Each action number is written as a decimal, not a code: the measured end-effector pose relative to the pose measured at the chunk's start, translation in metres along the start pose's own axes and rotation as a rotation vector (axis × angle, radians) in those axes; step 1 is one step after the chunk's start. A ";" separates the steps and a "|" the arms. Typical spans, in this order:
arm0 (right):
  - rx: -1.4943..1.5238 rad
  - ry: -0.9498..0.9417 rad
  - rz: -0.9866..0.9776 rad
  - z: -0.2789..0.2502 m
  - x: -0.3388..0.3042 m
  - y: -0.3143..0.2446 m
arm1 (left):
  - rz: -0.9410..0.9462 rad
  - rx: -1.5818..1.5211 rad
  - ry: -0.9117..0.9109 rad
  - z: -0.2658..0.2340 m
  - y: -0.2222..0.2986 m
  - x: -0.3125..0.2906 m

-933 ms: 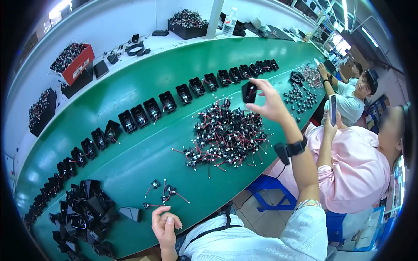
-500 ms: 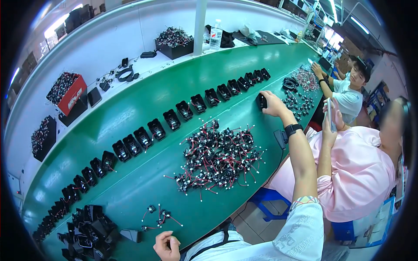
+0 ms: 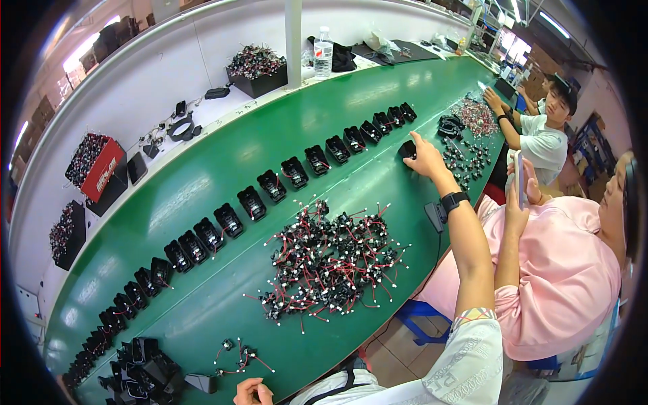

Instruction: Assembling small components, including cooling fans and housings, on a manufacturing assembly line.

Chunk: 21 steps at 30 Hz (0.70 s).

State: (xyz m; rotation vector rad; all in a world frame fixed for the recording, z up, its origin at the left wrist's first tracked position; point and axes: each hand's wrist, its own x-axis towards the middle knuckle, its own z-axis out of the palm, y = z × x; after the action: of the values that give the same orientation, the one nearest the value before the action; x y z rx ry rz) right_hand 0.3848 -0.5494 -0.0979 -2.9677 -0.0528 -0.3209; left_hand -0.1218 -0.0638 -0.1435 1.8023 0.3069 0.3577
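- Black, box-like plastic housing (image 3: 407,150): on or just above the green tabletop (image 3: 270,368) at the right hand (image 3: 426,160), on the near side of the table seam. Its long axis is foreshortened and cannot be determined.
- Right hand: the nearer by far. Thumb and fingers stand apart with the housing between them, to the hand's left; whether they press on it cannot be told.
- Left hand (image 3: 254,393): at the lower edge, well apart from the housing. Fingers curled; partly cut off by the frame, so whether it holds anything cannot be told.
- Curved row of open black housings (image 3: 230,219): beyond the seam, running from lower left to upper right. Its far end lies just past the held position, farther from the person.
- Broad pile of small black parts with red leads and white connectors (image 3: 331,263): between the two hands, obstructing a low, direct path.
- Loose group of similar parts (image 3: 246,356) and a dark wedge-shaped piece (image 3: 200,383): near the left hand; a heap of black housings (image 3: 145,378) farther left.
- Coiled black cable (image 3: 451,126) and scattered small black parts (image 3: 470,160): beyond and to the right of the right hand.
- Person in pink clothing (image 3: 547,270): close by the right forearm, limiting room on that side.
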 end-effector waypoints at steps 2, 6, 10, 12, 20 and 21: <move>-0.014 0.019 0.039 0.002 0.006 0.006 | 0.251 0.344 0.023 0.008 0.006 0.001; -0.057 0.066 0.147 0.013 0.032 0.030 | 0.381 0.391 -0.135 0.031 0.026 0.011; -0.084 0.083 0.265 0.023 0.069 0.067 | 0.509 0.403 -0.318 0.052 0.037 0.026; -0.075 0.082 0.342 0.023 0.087 0.080 | 0.518 0.457 -0.345 0.055 0.041 0.028; -0.049 0.153 0.450 0.037 0.143 0.125 | 0.407 0.632 -0.430 0.058 0.057 0.035; -0.028 0.138 0.417 0.040 0.150 0.128 | 0.410 0.634 -0.427 0.058 0.061 0.039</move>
State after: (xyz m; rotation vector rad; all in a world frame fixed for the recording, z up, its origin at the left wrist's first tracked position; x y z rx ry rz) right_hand 0.5462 -0.6666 -0.1233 -2.8751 0.5793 -0.4662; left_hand -0.0619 -0.1154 -0.0953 2.5113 -0.2935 0.1514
